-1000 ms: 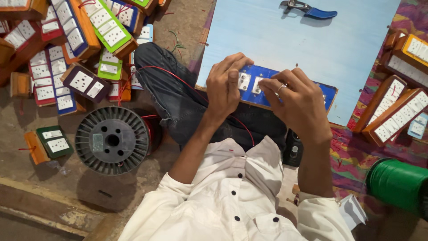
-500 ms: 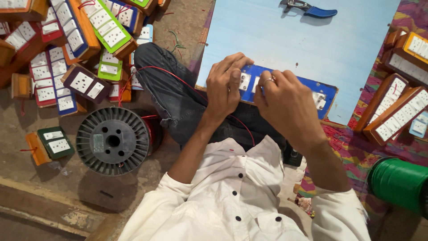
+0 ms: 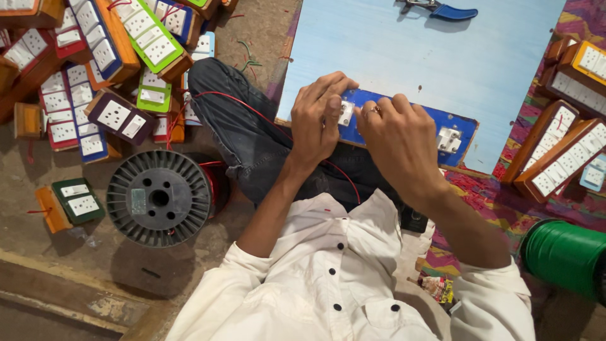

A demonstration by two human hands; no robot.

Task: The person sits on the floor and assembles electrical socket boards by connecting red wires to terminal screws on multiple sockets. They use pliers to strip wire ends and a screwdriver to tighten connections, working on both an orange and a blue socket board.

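Fingers [image 3: 331,95] of both hands seemingly pinch the blue switch panel [image 3: 410,123] (near board edge).

We sit on a dusty concrete floor [image 3: 38,189], with a patterned mat [image 3: 505,208] of red, purple and green on one side. A pale blue board [image 3: 480,69] lies flat in front of us as our work surface. The light is even and soft, with faint shadows.
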